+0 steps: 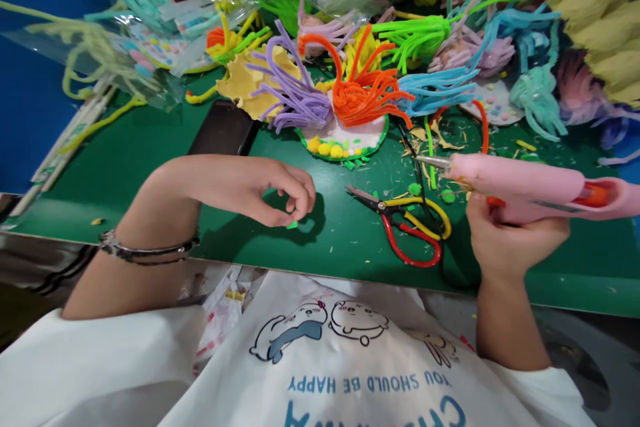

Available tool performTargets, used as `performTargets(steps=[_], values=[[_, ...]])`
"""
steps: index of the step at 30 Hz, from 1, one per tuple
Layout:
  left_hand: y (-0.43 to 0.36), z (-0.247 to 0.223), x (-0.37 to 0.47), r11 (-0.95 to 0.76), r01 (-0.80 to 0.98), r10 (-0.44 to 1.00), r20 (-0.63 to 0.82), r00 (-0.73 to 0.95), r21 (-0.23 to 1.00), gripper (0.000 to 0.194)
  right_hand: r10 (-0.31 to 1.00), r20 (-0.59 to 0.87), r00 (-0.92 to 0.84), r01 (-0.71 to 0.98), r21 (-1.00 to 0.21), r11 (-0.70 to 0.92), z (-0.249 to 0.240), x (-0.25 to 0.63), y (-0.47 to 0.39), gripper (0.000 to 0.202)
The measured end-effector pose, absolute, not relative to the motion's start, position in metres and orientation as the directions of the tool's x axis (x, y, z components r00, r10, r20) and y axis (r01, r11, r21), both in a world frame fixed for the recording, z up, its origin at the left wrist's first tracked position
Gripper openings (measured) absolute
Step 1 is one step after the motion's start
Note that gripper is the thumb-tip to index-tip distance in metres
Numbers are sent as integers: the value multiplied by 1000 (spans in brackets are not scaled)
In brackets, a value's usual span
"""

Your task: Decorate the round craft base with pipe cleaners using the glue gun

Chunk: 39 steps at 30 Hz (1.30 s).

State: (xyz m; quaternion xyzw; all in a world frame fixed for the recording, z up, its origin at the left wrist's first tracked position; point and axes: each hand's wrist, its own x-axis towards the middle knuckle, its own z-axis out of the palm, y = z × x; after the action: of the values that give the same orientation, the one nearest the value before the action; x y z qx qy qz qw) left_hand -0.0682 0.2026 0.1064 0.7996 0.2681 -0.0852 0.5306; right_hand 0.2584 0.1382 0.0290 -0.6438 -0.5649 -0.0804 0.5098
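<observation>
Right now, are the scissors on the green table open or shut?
Open. The scissors lie flat on the green table, yellow and red handles spread apart, untouched by either hand.

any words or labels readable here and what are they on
"YOU SHOULD BE HAPPY": on the white shirt, printed in blue under the cartoon animals, upside down from this view.
Larger blue letters below it, cut off by the frame edge: not readable.
Pink glue gun in the right hand: no readable label.
Scissors: no text.
</observation>
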Motion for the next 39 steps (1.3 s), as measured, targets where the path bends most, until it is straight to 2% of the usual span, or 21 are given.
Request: performTargets(steps=[5,8,11,13,15,17,19,23,28,39], values=[[201,104,-87,-192,547,386,-449,805,815,33,641,655,399,785,-606,131,27,261,140,27],[203,100,-99,-130,470,384,-392,836,873,21,632,637,441,762,-638,112,28,261,141,26],[203,98,-104,-151,426,482,-310,819,892,11,634,640,435,761,-637,122,30,260,141,26],[198,98,-97,-167,392,661,-192,725,905,13,631,661,407,772,-618,149,30,259,141,26],[190,96,-80,-150,321,858,-38,512,935,17,631,676,381,779,-602,174,30,258,141,26],[181,93,-58,-98,231,959,30,281,968,16,633,678,373,782,-597,179,30,258,142,27],[174,89,-35,-54,146,976,21,217,988,13,634,679,369,785,-593,179,30,258,142,27],[169,82,0,25,42,965,-35,260,999,11,629,723,286,810,-533,245,28,262,142,27],[166,80,21,28,-63,972,-12,234,998,9,617,768,171,835,-446,323,23,266,140,40],[161,83,31,59,-51,957,-42,287,997,12,706,642,299,825,-546,146,30,261,138,45]])
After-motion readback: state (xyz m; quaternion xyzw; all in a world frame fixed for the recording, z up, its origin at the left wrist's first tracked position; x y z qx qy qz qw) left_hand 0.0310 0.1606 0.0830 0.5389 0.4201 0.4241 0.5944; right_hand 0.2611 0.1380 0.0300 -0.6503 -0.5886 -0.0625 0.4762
